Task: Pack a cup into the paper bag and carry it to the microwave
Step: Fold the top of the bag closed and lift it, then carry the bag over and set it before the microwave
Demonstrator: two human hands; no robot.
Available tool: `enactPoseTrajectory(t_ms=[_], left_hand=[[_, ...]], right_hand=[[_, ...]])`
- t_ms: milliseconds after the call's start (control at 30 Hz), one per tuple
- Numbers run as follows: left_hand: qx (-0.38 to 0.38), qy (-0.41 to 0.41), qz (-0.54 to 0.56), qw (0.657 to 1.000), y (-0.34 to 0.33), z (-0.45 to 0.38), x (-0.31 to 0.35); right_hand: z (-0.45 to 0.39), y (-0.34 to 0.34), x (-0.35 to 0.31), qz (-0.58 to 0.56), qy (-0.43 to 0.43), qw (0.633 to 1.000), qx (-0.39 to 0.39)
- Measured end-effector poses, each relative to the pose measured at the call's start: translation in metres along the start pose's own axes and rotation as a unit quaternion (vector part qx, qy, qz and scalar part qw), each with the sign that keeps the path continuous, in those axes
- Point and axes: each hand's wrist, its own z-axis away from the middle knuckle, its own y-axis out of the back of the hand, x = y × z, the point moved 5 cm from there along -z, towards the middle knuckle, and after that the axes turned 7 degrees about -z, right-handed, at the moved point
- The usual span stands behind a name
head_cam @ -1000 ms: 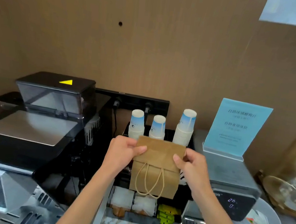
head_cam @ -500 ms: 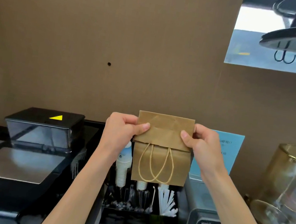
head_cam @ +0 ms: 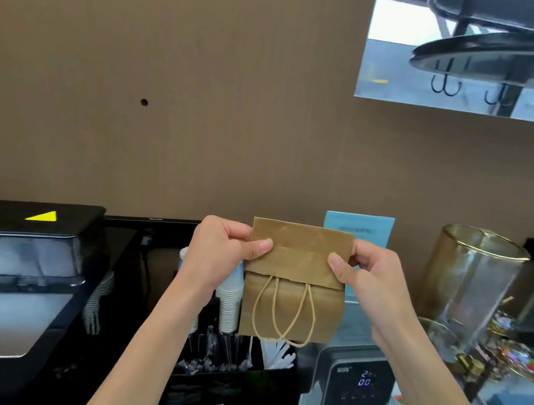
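Observation:
A flat, folded brown paper bag (head_cam: 293, 296) with twine handles hangs in front of me at chest height. My left hand (head_cam: 219, 257) pinches its upper left edge and my right hand (head_cam: 368, 283) pinches its upper right edge, thumbs on the front flap. Behind the bag, a stack of white and blue paper cups (head_cam: 229, 304) shows at its left side; the other stacks are hidden by the bag. No microwave is in view.
A black coffee machine (head_cam: 13, 268) fills the left. A black organiser (head_cam: 226, 369) holds stirrers, napkins and yellow sachets. At right stand a small water dispenser with a display (head_cam: 358, 382), a blue sign (head_cam: 358, 228) and a glass drink dispenser (head_cam: 467, 288).
Both hands have lifted the folded bag up from in front of the cup stacks, and my view has tilted upward. The grip on the bag's top corners is the same.

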Motion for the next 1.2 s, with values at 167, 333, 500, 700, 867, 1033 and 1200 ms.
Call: enactPoseTrajectory(t_ms=[167, 333, 500, 700, 867, 1033, 1200], left_hand=[[-0.059, -0.008, 0.005, 0.998, -0.044, -0.005, -0.005], [-0.142, -0.013, 0.019, 0.99, -0.107, -0.006, -0.006], [-0.202, -0.03, 0.064, 0.977, -0.177, 0.001, 0.011], [-0.277, -0.039, 0.051, 0.959, -0.277, 0.025, 0.025], [-0.302, -0.039, 0.075, 0.95, -0.351, 0.042, 0.043], [-0.31, -0.035, 0.067, 0.948, -0.42, 0.055, 0.059], [-0.319, -0.037, 0.067, 0.945, -0.476, 0.065, 0.07]], right_hand=[[0.015, 0.039, 0.014, 0.01, -0.022, 0.999, 0.048], [0.038, 0.094, 0.02, 0.04, -0.038, 0.993, 0.109], [0.065, 0.157, 0.018, 0.075, -0.04, 0.981, 0.172], [0.097, 0.244, 0.024, 0.096, -0.036, 0.967, 0.232], [0.116, 0.316, 0.029, 0.104, -0.047, 0.958, 0.262], [0.124, 0.384, 0.039, 0.088, -0.045, 0.958, 0.268], [0.122, 0.443, 0.053, 0.087, -0.053, 0.961, 0.258]])
